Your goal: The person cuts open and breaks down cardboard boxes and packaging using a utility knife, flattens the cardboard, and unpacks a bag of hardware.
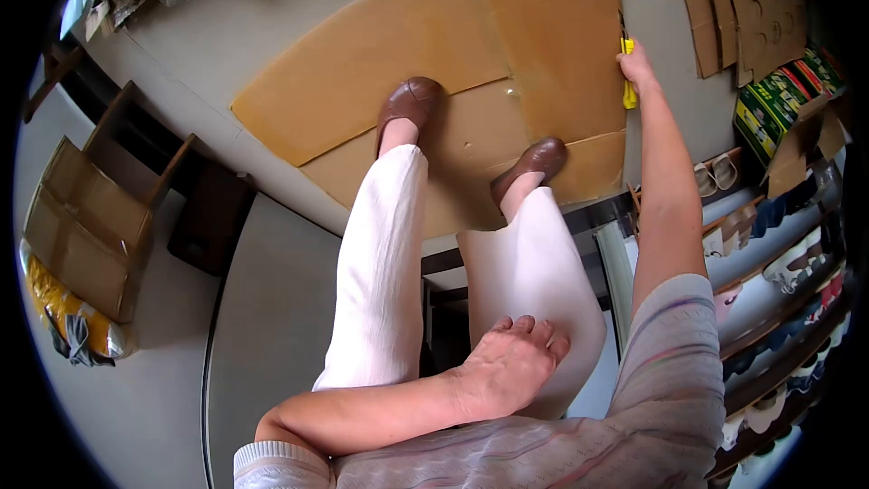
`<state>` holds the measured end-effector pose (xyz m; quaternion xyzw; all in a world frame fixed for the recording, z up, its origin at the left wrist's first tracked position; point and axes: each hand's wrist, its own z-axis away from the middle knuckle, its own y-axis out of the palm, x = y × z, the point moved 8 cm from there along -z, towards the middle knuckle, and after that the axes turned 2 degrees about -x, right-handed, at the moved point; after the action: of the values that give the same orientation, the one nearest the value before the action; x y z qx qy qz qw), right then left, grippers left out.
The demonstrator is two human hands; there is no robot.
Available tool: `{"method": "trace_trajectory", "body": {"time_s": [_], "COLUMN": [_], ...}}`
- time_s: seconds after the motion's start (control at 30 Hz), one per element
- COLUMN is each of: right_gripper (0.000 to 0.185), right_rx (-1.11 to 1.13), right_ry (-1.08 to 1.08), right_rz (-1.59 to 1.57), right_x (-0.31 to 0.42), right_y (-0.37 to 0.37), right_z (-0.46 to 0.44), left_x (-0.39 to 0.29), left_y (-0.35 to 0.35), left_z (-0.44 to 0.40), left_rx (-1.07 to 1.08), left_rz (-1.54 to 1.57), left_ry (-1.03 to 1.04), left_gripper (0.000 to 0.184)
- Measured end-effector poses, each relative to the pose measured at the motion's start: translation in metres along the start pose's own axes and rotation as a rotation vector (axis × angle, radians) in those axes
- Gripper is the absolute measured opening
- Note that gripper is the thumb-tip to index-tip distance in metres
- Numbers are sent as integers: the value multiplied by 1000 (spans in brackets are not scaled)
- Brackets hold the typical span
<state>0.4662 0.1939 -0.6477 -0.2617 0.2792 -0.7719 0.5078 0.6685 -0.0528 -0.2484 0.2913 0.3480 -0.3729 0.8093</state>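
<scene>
My right hand [637, 68] is closed round a yellow box cutter [629, 81], its dark blade pointing away at the right edge of a large flat cardboard sheet [561, 27]. My left hand [518, 364] rests on my thigh in white trousers [534, 263], with its fingers slightly bent and nothing seen in it. Both my feet, in brown shoes [415, 101], stand on the cardboard, which has a taped seam and an overlapping lower piece.
Shelves of shoes [787, 272] line the right side, below a green and yellow box [780, 110]. More cardboard pieces [765, 9] lie at the upper right. A folded carton [86, 231] and a yellow package [59, 294] are at the left.
</scene>
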Motion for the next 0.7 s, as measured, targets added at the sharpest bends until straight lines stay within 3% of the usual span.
{"method": "trace_trajectory", "body": {"time_s": [0.13, 0.33, 0.43, 0.63, 0.7], "right_gripper": [50, 47, 49, 54, 58], "right_rx": [209, 215, 205, 297, 219], "right_ry": [114, 146, 274, 126, 22], "right_rz": [-261, -238, -358, -342, -477], "right_x": [2, 2, 0, 7, 16], "right_y": [9, 6, 5, -6, -17], "right_z": [4, 5, 21, 48, 64], "left_x": [-1, 0, 3, 19, 25], "left_y": [2, 16, 26, 43, 45], "left_z": [-1, 0, 3, 13, 14], "left_rx": [3, 47, 77, 111, 137], "left_rz": [-9, -44, -71, -162, -192], "left_ry": [8, 7, -4, -32, -52], "left_gripper": [40, 39, 36, 28, 26]}}
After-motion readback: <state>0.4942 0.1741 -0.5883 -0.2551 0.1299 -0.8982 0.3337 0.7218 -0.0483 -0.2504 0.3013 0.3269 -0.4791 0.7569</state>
